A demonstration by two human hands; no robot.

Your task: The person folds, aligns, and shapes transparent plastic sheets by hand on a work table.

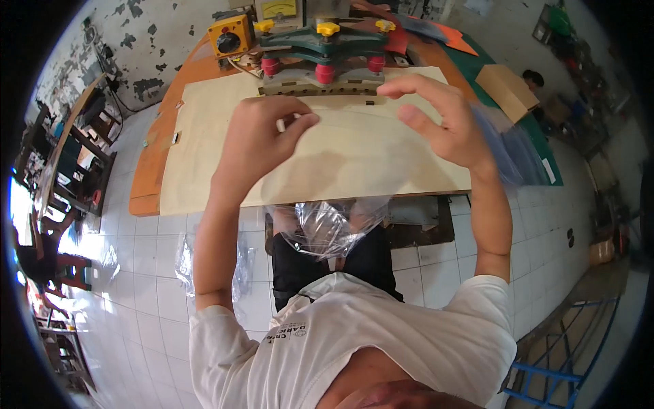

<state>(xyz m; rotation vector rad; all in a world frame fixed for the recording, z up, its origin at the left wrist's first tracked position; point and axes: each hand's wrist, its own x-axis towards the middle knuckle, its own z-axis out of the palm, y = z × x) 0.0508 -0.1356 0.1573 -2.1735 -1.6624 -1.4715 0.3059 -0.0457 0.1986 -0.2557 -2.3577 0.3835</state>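
Note:
My left hand (267, 133) is above the left half of a pale sheet (204, 150) on the table, its fingers bent in toward the thumb in a pinch. What is between those fingertips, if anything, is too small to tell. Over the sheet's right half, my right hand (446, 123) has its thumb and forefinger apart, with nothing visible between them. Clear plastic film (327, 221) lies over the sheet's front edge and hangs down above my lap. Faint film edges show between the hands; whether either hand touches them is unclear.
At the table's back stands a green clamp machine (323, 44) with yellow knobs and red parts, beside a yellow box with a dial (229, 37). A cardboard box (507, 92) and bluish clear sheets (507, 146) lie at right. Another person's head (533, 78) shows beyond.

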